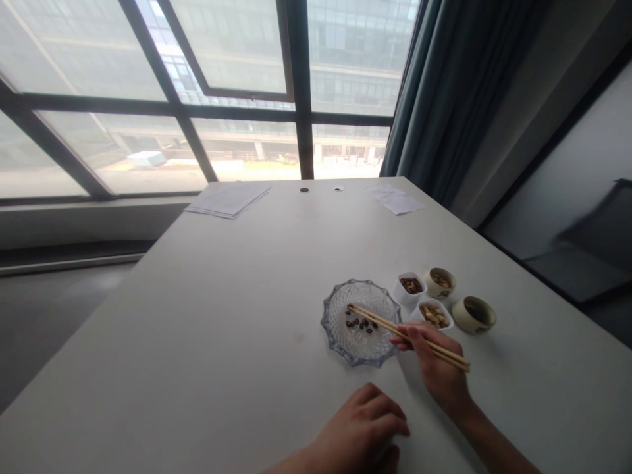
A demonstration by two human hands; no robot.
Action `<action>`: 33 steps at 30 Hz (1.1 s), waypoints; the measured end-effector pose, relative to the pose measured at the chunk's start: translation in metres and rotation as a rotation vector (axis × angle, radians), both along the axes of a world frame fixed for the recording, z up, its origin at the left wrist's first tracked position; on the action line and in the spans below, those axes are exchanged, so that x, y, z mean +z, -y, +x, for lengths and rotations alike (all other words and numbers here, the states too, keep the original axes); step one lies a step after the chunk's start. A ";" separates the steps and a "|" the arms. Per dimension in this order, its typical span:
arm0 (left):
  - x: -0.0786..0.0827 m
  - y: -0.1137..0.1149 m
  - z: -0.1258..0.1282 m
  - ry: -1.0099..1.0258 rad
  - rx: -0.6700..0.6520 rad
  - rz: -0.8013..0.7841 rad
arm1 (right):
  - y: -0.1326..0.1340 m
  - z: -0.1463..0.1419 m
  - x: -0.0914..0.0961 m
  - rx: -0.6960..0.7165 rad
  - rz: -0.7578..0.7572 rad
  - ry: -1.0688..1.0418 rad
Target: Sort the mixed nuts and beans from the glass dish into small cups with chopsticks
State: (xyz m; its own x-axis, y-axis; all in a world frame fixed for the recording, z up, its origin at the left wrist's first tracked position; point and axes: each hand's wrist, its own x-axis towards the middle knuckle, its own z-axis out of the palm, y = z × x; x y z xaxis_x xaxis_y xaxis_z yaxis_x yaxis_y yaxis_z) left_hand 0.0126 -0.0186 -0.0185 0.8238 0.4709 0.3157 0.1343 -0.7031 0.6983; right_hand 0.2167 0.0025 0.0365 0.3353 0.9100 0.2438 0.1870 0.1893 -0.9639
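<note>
My right hand (pixel 439 368) is closed around a pair of wooden chopsticks (pixel 395 326), which slant left over a scalloped clear glass dish (pixel 336 339). At the tips, near the dish's far left side, is a small brown piece (pixel 350 306); whether it is gripped I cannot tell. Several dark, bean-like pieces (pixel 363 324) lie on the dish's bottom. My left hand (pixel 365 421) rests on the table in front of the dish, holding nothing visible, its fingers loosely bent and slightly apart. Just beyond my right hand stands a white bowl (pixel 435 316) of tan, nut-like pieces.
Right of the dish stand a white bowl (pixel 409 287) of brown pieces, a cream cup (pixel 439 282) with light brown pieces, and another cream cup (pixel 474 315) with dark contents. Paper sheets (pixel 230 199) and a crumpled sheet (pixel 397 199) lie at the white table's (pixel 222 316) far end.
</note>
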 end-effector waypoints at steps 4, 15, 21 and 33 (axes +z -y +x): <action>-0.001 0.000 -0.001 0.022 0.005 0.005 | 0.004 0.002 0.003 -0.013 0.008 0.026; 0.000 -0.001 -0.001 -0.025 -0.007 -0.002 | 0.008 0.007 0.002 -0.023 0.000 0.094; -0.002 -0.001 0.000 -0.015 -0.004 0.001 | 0.012 0.011 -0.004 -0.043 0.024 0.071; -0.001 -0.001 -0.001 0.033 0.003 0.033 | 0.013 0.014 -0.005 -0.061 -0.002 0.089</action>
